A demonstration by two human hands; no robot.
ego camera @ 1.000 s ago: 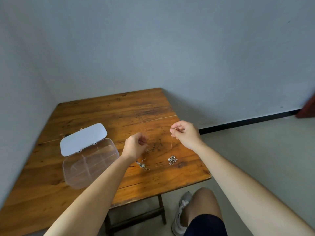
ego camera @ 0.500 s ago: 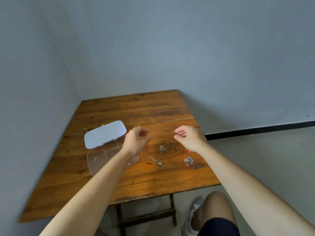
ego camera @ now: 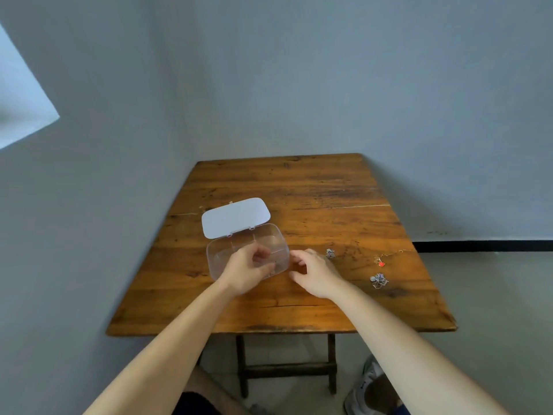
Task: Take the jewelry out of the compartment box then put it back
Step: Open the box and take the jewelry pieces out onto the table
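Note:
The clear compartment box (ego camera: 227, 253) stands left of the table's middle, its white lid (ego camera: 236, 217) hinged open toward the wall. My left hand (ego camera: 247, 272) is at the box's front right corner, fingers curled inside and thumb on the front wall. My right hand (ego camera: 315, 272) hovers palm down just right of the box, fingers spread and tips near the wood. A small silver piece (ego camera: 330, 253), a gold necklace with a red pendant (ego camera: 380, 262) and a silver cluster (ego camera: 378, 280) lie on the table to the right. The silver chain bracelet is hidden.
The wooden table (ego camera: 299, 190) fits into a corner, with grey walls behind and to the left. Its right edge and front edge drop to a pale floor. My knee and a shoe (ego camera: 371, 387) show below the front edge.
My right hand let go of the gold necklace, which now lies on the table. Both hands moved left, the left onto the box's front corner. The view swung left.

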